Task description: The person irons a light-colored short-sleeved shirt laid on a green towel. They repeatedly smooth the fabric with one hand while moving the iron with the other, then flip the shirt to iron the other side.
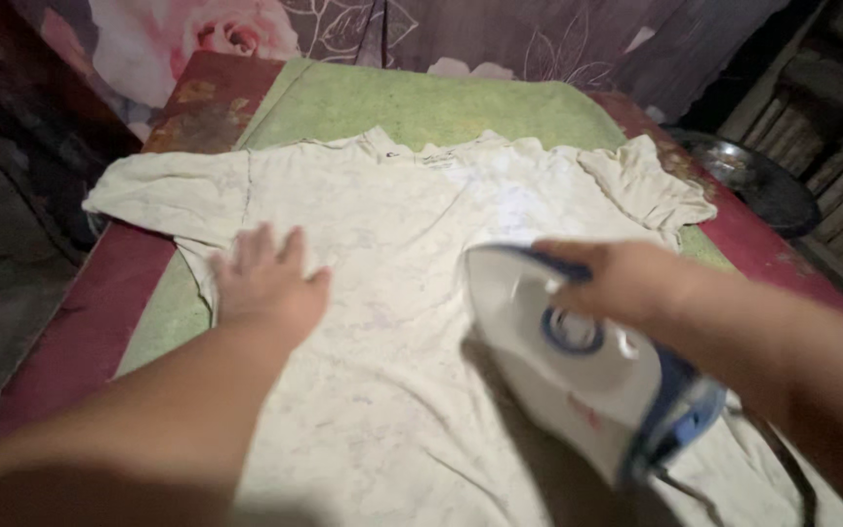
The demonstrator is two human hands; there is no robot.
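A person is ironing a white T-shirt [392, 293] that is lying spread flat on a green cloth [421, 102] covering a dark red desk [100, 312]. The left hand [265, 283] is pressing palm-down on the shirt's left side, fingers spread slightly. The right hand [617, 278] is gripping the handle of a white and blue iron [568, 361], fingers curled around it, with the iron sitting on the shirt's lower right part. A dark metal bowl [753, 176] is resting near the desk's right edge, beyond the sleeve.
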